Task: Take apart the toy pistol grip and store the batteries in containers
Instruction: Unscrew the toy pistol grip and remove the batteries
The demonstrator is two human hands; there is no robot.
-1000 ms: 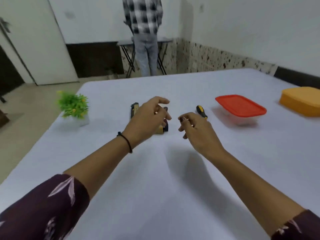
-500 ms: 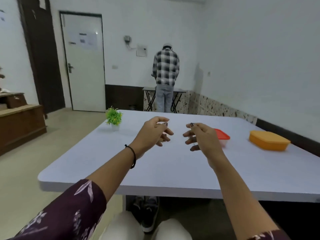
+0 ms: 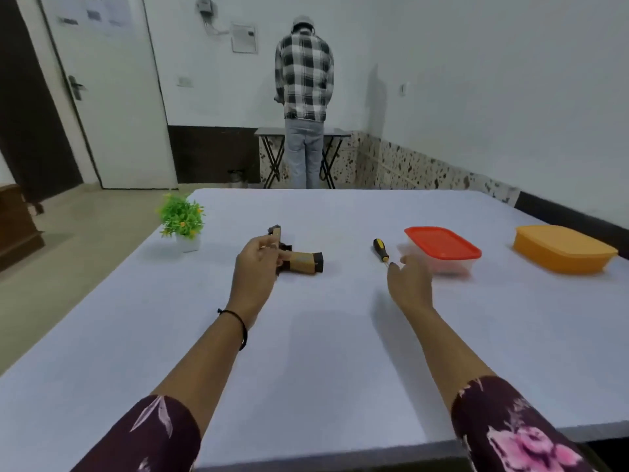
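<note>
Left grip (image 3: 258,269) closed around toy pistol (image 3: 304,263), which lies on the bench (image 3: 323,362) left of centre. Right grip (image 3: 410,281) relaxed, holding nothing, just beside screwdriver (image 3: 381,249). Red-lid container (image 3: 442,247) and orange container (image 3: 561,250) toward right edge, lids on.

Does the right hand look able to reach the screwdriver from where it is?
Probably yes. The right hand is open, fingertips right beside the near end of the screwdriver, nothing lying between. The red-lidded container sits clear to the side; the left hand holds the toy pistol.
</note>
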